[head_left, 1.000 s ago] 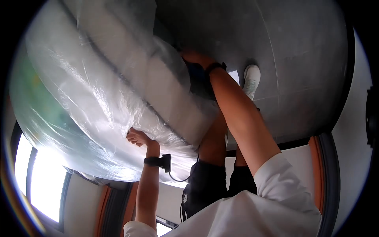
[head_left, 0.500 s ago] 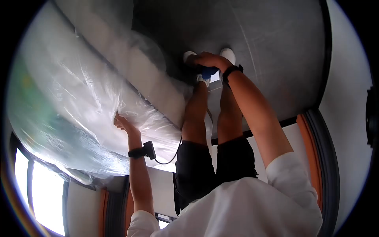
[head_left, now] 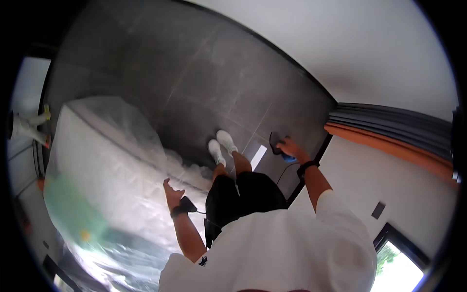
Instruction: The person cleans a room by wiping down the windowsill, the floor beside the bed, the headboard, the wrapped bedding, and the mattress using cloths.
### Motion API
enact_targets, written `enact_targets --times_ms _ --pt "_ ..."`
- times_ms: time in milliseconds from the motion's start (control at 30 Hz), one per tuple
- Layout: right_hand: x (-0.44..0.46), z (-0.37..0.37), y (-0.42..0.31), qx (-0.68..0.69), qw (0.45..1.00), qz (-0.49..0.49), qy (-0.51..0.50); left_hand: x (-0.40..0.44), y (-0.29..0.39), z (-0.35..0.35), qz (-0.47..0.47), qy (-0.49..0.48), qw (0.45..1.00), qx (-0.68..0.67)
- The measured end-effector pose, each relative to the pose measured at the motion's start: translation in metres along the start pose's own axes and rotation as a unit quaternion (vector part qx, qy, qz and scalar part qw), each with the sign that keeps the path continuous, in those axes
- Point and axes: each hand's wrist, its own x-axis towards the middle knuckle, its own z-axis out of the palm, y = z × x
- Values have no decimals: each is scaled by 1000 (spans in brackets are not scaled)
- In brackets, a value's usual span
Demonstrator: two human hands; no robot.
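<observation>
My left hand (head_left: 173, 195) is open, its thumb and fingers apart, above the near edge of a white mattress (head_left: 124, 168) covered in clear plastic sheeting (head_left: 109, 109). It grips nothing; whether it touches the plastic I cannot tell. Off to the right, my right hand (head_left: 291, 148) is closed around a black and blue object (head_left: 288, 158) whose kind does not show. That object is held above the floor, and the fingers partly hide it. Each wrist wears a black strap with a cable.
Dark grey tiles form the floor (head_left: 204, 73), where my white shoes (head_left: 221, 143) stand beside the mattress. A bright white rectangle (head_left: 258, 158) lies near them. Grey and orange curtains (head_left: 389, 131) hang along the white wall at right. A white-and-yellow item (head_left: 31, 125) is at far left.
My view has swung round and shows more of the room. My left hand has come away from the plastic sheeting. My right hand has moved from near my shoes out to the right, holding the object.
</observation>
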Motion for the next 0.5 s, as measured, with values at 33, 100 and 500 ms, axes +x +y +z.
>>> enact_targets --times_ms 33,100,500 --pt "-21 -5 3 -54 998 -40 17 26 26 19 -72 18 991 -112" --pt "-114 -5 14 -79 995 -37 37 2 78 18 52 -46 994 -81" --pt "-482 42 -2 102 947 -148 267 -209 386 155 -147 -560 658 -481"
